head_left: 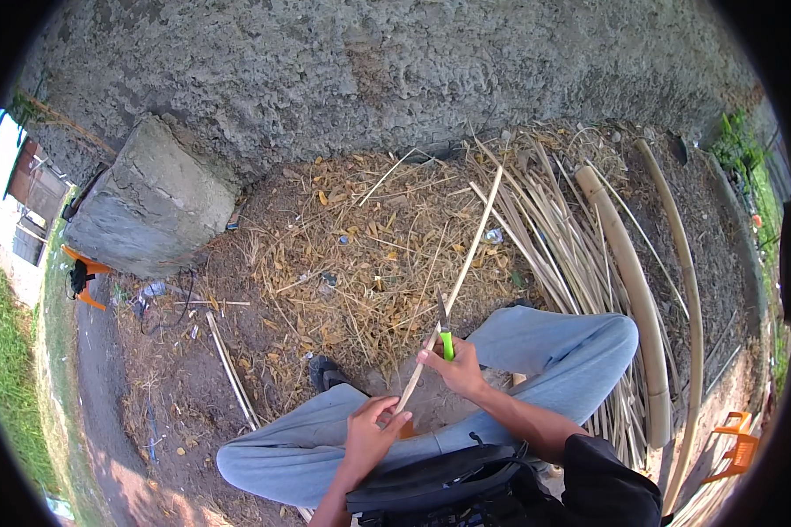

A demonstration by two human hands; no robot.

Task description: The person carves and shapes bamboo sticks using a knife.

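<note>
A long, pale bamboo strip [476, 244] runs slantwise from between my legs up toward the wall. Near its lower end, my left hand [369, 436] pinches it between thumb and fingers. My right hand [460, 369] is closed around the bright green handle of a knife [447, 344]. The knife's dark blade points away from me and lies against the strip or just beside it; the exact contact is too small to tell. My right thumb and fingertips are also at the strip, a little above my left hand.
Many split bamboo strips [554, 233] lie piled on the right, beside a thick bamboo pole [626, 290] and a thinner curved one [681, 246]. A concrete block [154, 206] stands at left by the rough wall [395, 79]. Dry leaves and shavings [360, 263] litter the ground. An orange chair [740, 448] is at right.
</note>
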